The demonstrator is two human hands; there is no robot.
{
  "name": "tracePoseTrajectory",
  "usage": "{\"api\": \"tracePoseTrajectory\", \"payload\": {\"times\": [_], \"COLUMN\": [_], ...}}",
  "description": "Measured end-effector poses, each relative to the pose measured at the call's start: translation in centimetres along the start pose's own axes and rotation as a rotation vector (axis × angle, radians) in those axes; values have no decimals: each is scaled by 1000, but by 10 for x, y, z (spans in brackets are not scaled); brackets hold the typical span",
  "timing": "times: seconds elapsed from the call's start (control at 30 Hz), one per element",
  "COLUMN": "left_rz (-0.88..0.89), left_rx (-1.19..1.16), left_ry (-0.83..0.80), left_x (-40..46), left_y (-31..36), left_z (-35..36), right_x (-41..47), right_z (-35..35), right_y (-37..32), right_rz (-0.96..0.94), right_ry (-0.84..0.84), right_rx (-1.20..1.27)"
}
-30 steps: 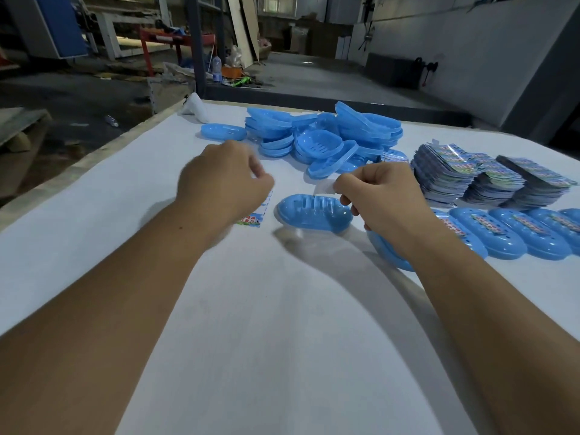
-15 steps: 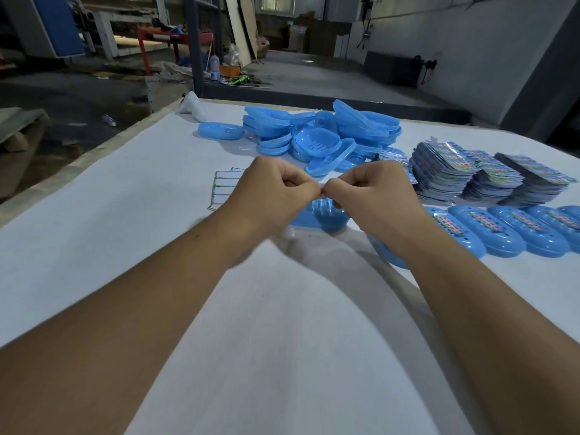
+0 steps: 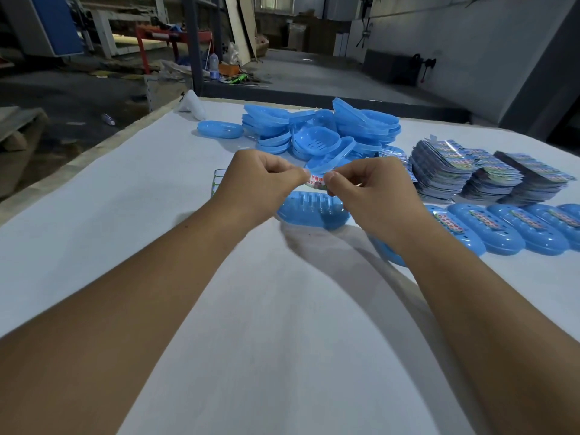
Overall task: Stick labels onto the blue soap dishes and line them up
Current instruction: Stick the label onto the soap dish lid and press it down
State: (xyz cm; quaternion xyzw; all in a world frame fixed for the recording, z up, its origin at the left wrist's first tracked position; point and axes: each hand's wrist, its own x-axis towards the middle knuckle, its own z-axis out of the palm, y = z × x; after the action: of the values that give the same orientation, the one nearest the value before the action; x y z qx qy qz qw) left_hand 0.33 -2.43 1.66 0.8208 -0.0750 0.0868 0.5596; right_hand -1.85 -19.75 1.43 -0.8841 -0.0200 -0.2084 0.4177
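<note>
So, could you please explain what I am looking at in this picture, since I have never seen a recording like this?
There is no machine here. The camera is worn on a person's head and looks forward and down, so the two bare arms reaching in from the bottom are the wearer's own. The left hand and the right hand pinch a small printed label between their fingertips, just above an unlabelled blue soap dish on the white table. Further back lies a loose pile of blue dishes. To the right stand stacks of label sheets, and in front of them a row of labelled dishes. A used label sheet peeks out beside the left hand.
</note>
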Motion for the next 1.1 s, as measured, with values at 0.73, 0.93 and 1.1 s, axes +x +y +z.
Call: {"api": "tracePoseTrajectory", "payload": {"times": [0.73,0.93,1.1], "left_rz": [-148,-168,-154], "left_rx": [19,94,153], "left_ry": [-12,-8,-29], "left_x": [15,19,21], "left_y": [-12,-11,-14], "left_z": [11,13,16], "right_x": [9,14,18], "right_z": [3,3,4], "right_y": [7,7,8], "right_rz": [146,202,205], "right_ry": [-11,-79,-111], "right_rx": [-143,-274,-307]}}
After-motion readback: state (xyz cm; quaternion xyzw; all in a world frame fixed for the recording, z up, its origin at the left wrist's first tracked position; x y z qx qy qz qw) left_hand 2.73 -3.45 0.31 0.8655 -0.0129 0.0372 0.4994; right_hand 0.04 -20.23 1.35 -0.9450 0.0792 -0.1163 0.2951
